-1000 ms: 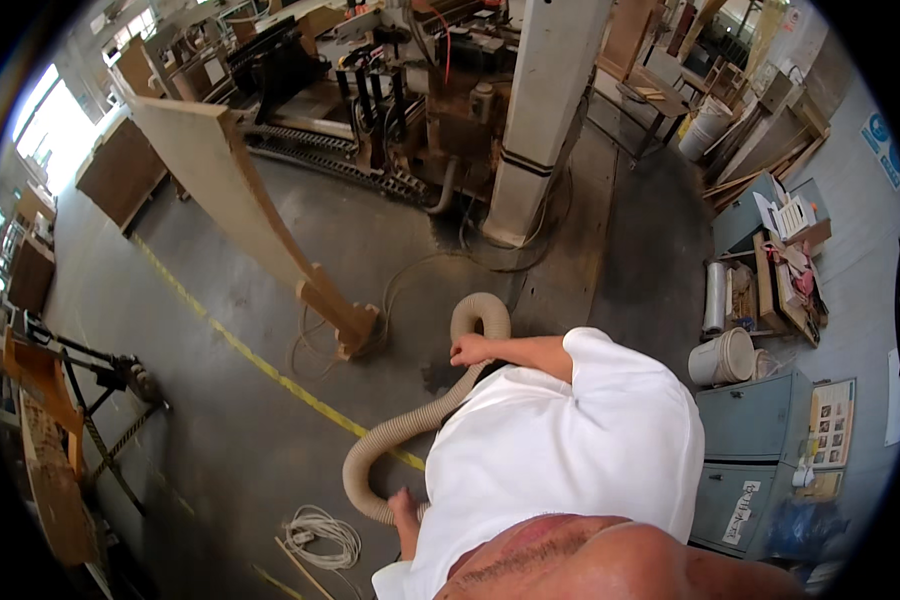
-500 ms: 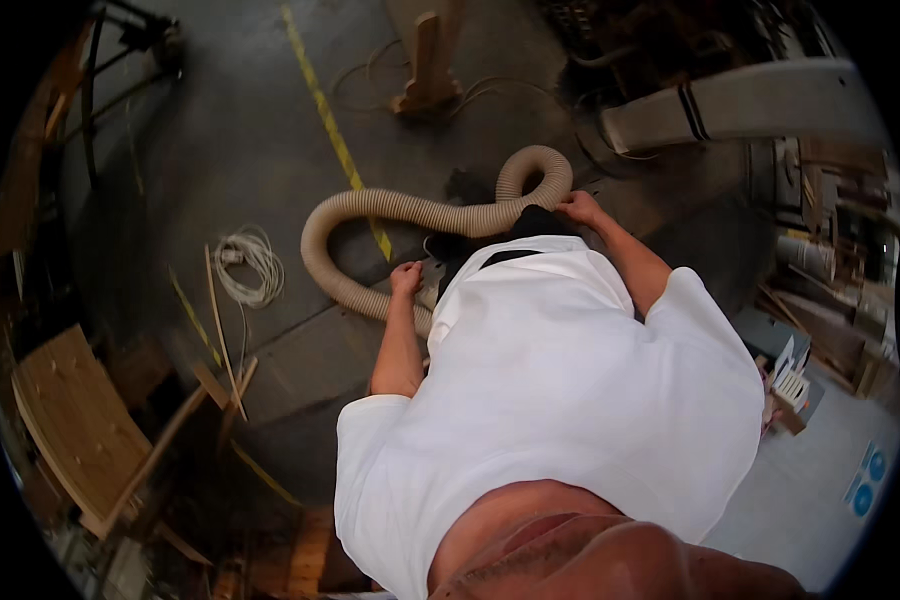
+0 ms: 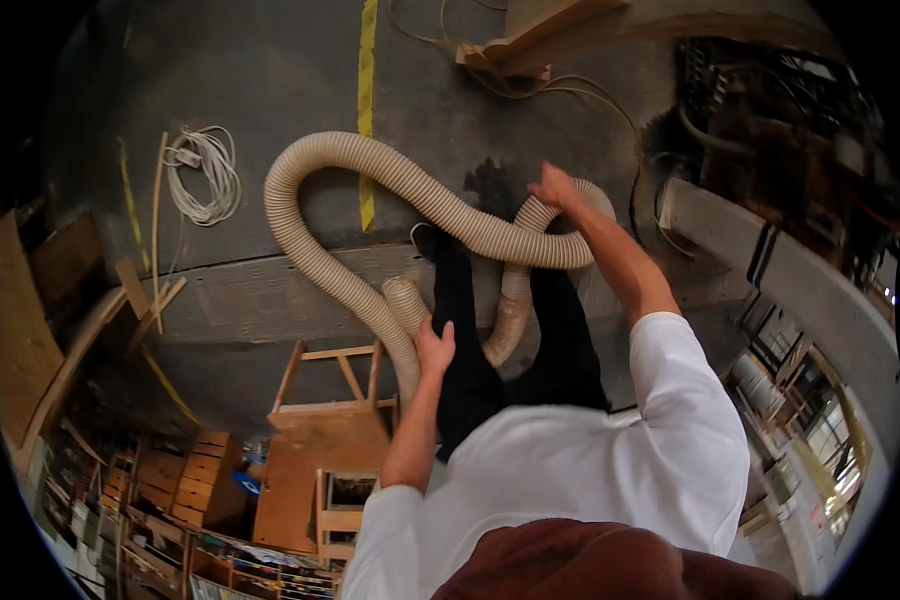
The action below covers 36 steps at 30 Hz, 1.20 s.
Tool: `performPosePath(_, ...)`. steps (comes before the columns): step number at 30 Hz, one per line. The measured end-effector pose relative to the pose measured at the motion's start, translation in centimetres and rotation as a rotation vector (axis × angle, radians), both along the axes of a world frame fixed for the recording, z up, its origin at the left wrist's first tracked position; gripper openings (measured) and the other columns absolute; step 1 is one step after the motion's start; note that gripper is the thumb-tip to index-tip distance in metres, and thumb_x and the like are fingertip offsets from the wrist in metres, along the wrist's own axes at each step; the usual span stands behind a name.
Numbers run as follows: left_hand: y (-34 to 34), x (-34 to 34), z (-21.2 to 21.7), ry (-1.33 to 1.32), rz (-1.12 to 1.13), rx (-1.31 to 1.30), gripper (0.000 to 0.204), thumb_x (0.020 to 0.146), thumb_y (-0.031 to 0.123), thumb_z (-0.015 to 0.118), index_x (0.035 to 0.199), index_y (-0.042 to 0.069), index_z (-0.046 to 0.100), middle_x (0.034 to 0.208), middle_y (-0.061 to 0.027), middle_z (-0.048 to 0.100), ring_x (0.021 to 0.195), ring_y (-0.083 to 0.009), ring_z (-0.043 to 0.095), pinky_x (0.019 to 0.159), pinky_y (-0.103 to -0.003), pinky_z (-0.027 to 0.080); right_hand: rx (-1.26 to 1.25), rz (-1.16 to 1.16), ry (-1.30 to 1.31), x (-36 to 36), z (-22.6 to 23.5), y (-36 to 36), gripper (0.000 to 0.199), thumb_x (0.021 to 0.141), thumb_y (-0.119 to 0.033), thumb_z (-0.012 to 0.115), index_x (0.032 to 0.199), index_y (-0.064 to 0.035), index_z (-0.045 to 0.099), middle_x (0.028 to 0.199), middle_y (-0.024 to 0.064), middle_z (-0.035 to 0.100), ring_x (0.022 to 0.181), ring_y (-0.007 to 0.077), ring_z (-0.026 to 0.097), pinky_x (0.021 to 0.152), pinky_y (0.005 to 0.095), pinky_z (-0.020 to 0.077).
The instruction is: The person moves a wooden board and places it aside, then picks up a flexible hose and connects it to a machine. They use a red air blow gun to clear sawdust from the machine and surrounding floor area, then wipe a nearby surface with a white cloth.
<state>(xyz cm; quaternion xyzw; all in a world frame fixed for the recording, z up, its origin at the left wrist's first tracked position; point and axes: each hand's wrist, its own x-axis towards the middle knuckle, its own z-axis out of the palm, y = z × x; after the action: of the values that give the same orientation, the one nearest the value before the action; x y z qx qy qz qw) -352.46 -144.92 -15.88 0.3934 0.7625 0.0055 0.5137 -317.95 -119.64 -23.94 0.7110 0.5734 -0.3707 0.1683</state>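
Note:
A long beige ribbed flexible hose (image 3: 335, 150) lies in a large bend on the floor before me, with a smaller loop at the right. My left hand (image 3: 433, 350) is low beside my left leg, right by a short upright piece of the hose. Its thumb stands apart from the fingers, so it looks open; whether it touches the hose I cannot tell. Over the small loop reaches my right hand (image 3: 555, 188), fingers loosely bent and slightly apart, with nothing visible in them. One stretch of hose runs down between my legs (image 3: 460, 310).
A coiled white cable (image 3: 205, 175) and a thin wooden strip (image 3: 157, 235) lie at the left. Wooden furniture (image 3: 320, 450) stands near my left arm. A pale beam (image 3: 740, 235) and dark machinery (image 3: 790, 140) are at the right. A thin cord (image 3: 590, 85) trails across the far floor.
The view has shifted and tipped. My left hand has opened from a closed shape and come beside the hose piece. My right hand has reached farther forward, over the small loop.

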Motion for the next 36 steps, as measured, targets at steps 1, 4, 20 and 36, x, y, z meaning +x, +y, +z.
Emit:
performPosePath(1, -0.4, 1.4, -0.5, 0.041, -0.020, -0.008, 0.063, 0.082, 0.034, 0.061, 0.130, -0.001, 0.040, 0.130, -0.0255, 0.042, 0.120, -0.0412, 0.040, 0.100, -0.044, 0.034, 0.004, 0.002, -0.037, 0.0, -3.6, 3.1, 0.062, 0.074, -0.033, 0.065, 0.120, 0.0027, 0.044, 0.112, 0.0234, 0.057, 0.103, 0.0404, 0.055, 0.089, 0.0463, 0.0442)
performPosePath(4, 1.2, 4.0, -2.1, 0.244, -0.167, -0.057, 0.071, 0.081, 0.033, 0.063, 0.134, -0.001, 0.031, 0.137, -0.0274, 0.031, 0.124, -0.0438, 0.033, 0.102, -0.046, 0.030, 0.256, 0.005, -0.066, 0.8, -14.2, 10.4, 0.071, 0.072, -0.037, 0.067, 0.126, -0.0002, 0.039, 0.128, 0.0211, 0.046, 0.116, 0.0383, 0.046, 0.093, 0.0484, 0.0405)
performPosePath(20, 2.2, 2.0, -6.3, 0.109, 0.028, 0.105, 0.073, 0.072, 0.017, 0.070, 0.131, -0.004, 0.033, 0.135, -0.0281, 0.031, 0.125, -0.0431, 0.032, 0.104, -0.045, 0.026, 0.095, 0.024, 0.398, -11.7, -35.8, 14.6, 0.035, 0.079, -0.030, 0.058, 0.099, -0.0030, 0.067, 0.098, 0.0187, 0.065, 0.094, 0.0329, 0.062, 0.083, 0.0404, 0.0478)
performPosePath(36, -0.8, -0.2, -1.9, 0.108, -0.068, -0.109, 0.070, 0.079, 0.036, 0.062, 0.133, 0.002, 0.034, 0.135, -0.0225, 0.034, 0.125, -0.0384, 0.034, 0.102, -0.044, 0.033, -0.275, 0.783, 0.914, -15.8, 18.0, -8.2, 0.014, 0.081, -0.012, 0.056, 0.088, 0.0003, 0.052, 0.066, 0.0209, 0.056, 0.066, 0.0398, 0.057, 0.057, 0.0473, 0.0450)
